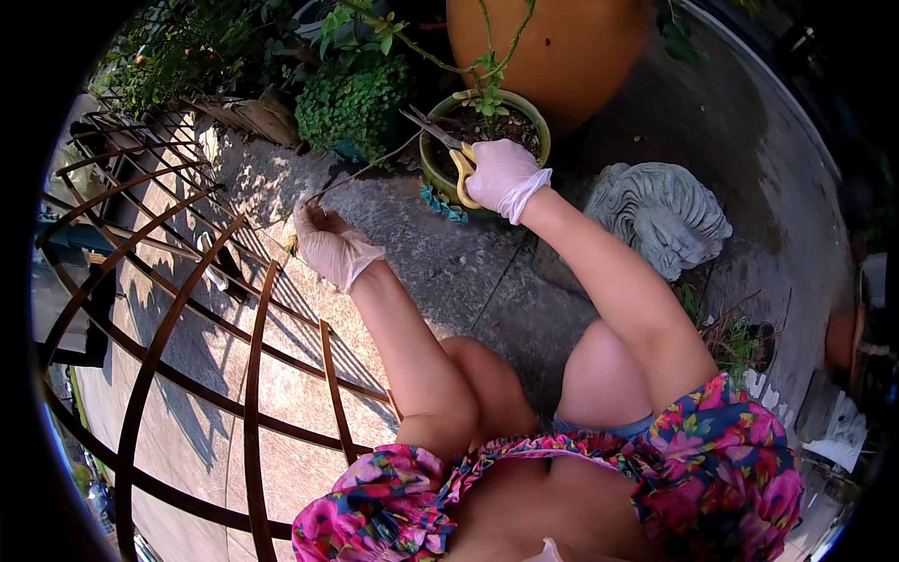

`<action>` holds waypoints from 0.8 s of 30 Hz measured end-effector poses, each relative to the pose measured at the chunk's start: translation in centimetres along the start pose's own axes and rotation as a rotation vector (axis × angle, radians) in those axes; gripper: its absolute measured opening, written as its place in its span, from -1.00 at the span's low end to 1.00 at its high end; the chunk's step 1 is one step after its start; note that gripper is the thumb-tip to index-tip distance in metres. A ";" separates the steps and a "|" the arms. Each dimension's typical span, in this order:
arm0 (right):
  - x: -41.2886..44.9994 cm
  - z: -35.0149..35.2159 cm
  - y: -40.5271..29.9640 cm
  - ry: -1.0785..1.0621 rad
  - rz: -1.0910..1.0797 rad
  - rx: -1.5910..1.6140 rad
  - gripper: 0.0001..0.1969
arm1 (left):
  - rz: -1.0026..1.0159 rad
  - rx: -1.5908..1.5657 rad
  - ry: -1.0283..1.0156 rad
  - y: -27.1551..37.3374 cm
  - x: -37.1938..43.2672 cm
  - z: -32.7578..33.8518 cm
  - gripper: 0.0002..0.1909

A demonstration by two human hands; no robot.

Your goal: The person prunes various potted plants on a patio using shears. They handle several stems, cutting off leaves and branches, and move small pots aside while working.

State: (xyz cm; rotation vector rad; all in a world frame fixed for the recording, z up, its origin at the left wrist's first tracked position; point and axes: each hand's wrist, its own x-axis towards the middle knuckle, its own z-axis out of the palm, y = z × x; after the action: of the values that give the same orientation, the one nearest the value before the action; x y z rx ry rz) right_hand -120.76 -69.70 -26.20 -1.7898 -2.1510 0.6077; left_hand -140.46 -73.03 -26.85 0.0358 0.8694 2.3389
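Observation:
My right hand (pixel 502 175), in a thin whitish glove, grips yellow-handled scissors (pixel 460 168). Their blades point up and left, parted, over the left rim of a green glazed pot (pixel 428 151). Inside the pot, a thorny green-stemmed plant (pixel 488 105) grows from dark soil. My left hand (pixel 333 246), gloved alike, pinches a thin brown twig (pixel 365 168). This twig runs up and right towards the blades; whether it touches them I cannot tell. A small yellowish bit (pixel 291 245) shows beside the left fingers. Teal ruffled trim (pixel 442 204) lies against the pot's lower front.
A brown lattice trellis (pixel 253 393) spans the left side. Behind the pot stands a large orange planter (pixel 548 56). A grey stone lion head (pixel 660 218) lies to the right, near my right forearm. Bushy green foliage (pixel 351 105) fills the back left, above concrete paving (pixel 414 246).

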 end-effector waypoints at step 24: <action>2.3 -0.9 2.7 -0.620 0.207 1.181 -0.70 | 0.007 0.119 -0.006 -0.7 -2.9 0.5 -0.88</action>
State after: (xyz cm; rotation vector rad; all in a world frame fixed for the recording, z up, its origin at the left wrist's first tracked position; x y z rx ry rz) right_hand -118.48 -66.90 -26.88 -1.1623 -1.2391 2.1143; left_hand -137.62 -74.02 -26.37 0.0953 1.0061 2.2897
